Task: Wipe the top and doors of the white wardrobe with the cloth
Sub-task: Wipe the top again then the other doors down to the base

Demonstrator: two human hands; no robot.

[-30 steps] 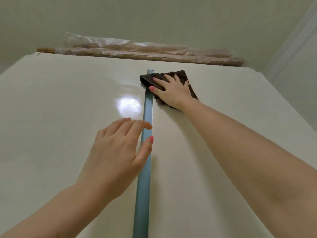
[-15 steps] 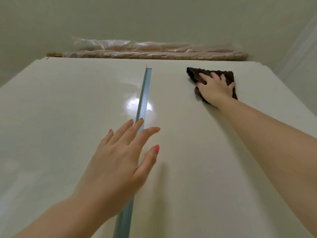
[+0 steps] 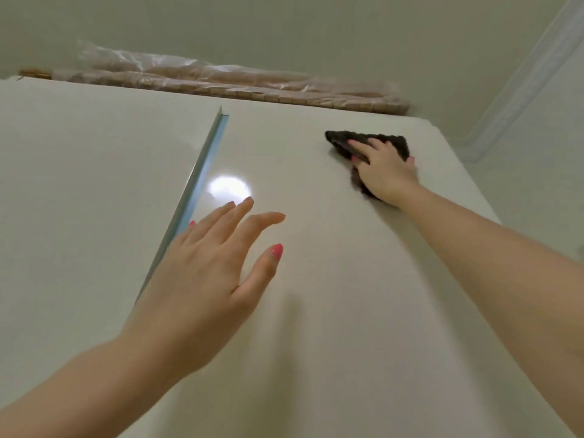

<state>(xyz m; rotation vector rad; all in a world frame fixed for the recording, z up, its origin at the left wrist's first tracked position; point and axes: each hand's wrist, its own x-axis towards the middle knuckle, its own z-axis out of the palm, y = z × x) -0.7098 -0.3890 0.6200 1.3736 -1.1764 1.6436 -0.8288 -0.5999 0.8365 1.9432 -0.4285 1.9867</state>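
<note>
Nubbly dark triangular cloth (image 3: pixel 338 140) under right hand (image 3: pixel 387 172) on glossy door (image 3: pixel 322 311)

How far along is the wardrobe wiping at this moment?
Done: cannot tell; no marks separate wiped from unwiped surface. In hand: the right hand presses the cloth flat near the top of the right door, the left hand spread open lower down. Left: likely the left door and the top, hidden from here, where wrapped rolls lie.

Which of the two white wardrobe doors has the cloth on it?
The right white door, right of the pale blue strip: the right hand presses the dark brown cloth against it.
</note>
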